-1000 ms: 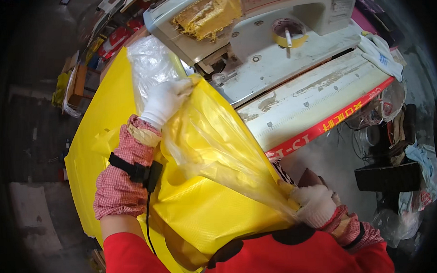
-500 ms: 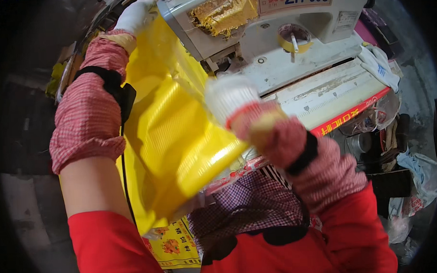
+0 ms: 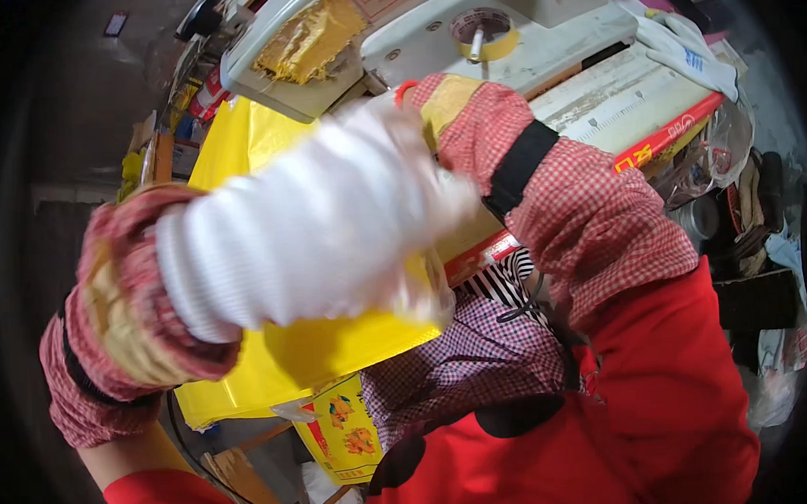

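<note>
My left hand (image 3: 331, 214), in a white knitted glove, crosses in front of me over a glossy yellow plastic sheet or sack (image 3: 327, 352). Motion smears its fingers, and I cannot make out whether they hold anything. Beyond it, close to a light grey sewing machine (image 3: 396, 41), my right forearm ends at a red-edged cuff; the right hand (image 3: 398, 101) is mostly hidden behind the left glove. The yellow material hangs below and left of both hands, its lower edge near my checked apron (image 3: 478, 352).
On the machine lies a yellow tape roll (image 3: 501, 49) with a small white stick in it. A spare white glove (image 3: 685, 51) rests at the table's right end. Plastic bags (image 3: 785, 363) hang at right. A printed yellow sack (image 3: 348, 432) and wooden bars (image 3: 243, 480) are low down.
My left hand has come from the far upper left back toward the middle, across the yellow material. My right hand has moved up toward the machine. The view has shifted somewhat.
</note>
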`<action>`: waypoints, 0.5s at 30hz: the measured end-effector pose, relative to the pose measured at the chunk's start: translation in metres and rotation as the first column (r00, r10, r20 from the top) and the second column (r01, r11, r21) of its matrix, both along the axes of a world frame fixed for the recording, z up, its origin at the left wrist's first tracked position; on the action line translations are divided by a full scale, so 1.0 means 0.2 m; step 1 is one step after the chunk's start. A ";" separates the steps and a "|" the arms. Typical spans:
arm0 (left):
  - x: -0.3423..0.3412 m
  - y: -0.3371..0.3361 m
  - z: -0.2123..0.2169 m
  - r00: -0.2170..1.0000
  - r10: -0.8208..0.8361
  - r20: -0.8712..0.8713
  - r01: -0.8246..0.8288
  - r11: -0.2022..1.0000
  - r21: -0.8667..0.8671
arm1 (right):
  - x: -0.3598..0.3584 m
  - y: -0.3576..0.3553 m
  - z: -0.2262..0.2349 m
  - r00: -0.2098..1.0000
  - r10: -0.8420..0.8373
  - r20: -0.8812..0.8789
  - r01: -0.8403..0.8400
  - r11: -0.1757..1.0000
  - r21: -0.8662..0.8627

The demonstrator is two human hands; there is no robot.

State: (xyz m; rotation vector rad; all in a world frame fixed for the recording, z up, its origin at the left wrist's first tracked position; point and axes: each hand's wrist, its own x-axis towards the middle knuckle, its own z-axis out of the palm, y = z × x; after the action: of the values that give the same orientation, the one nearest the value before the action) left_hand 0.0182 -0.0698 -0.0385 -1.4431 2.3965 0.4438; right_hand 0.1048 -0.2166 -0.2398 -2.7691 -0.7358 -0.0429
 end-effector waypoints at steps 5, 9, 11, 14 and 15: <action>-0.07 -0.04 -0.04 0.986 0.102 0.129 -0.156 0.337 0.929 | -0.02 0.05 0.01 0.956 -0.021 -0.294 0.135 0.917 0.375; 0.08 -0.05 0.12 0.534 0.840 0.103 -0.646 0.326 0.690 | -0.13 0.06 0.14 0.976 0.088 -0.197 -0.060 0.988 0.144; 0.12 -0.01 0.17 0.561 0.811 0.167 -0.581 0.243 0.777 | -0.18 0.06 0.17 0.980 0.133 -0.148 -0.118 0.987 0.108; 0.04 0.22 0.23 0.662 0.009 0.750 -0.702 0.360 0.615 | -0.22 0.09 0.17 0.996 0.065 0.058 -0.065 0.998 -0.001; 0.01 0.30 0.24 0.569 -0.092 0.817 -0.740 0.377 0.557 | -0.24 0.12 0.16 0.997 0.002 0.079 0.006 0.995 -0.100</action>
State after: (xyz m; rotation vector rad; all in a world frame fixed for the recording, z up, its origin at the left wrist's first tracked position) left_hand 0.0192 -0.0093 0.0086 -1.2053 0.7875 0.8306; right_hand 0.0559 -0.1928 -0.2079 -2.8778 -0.7749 -0.1194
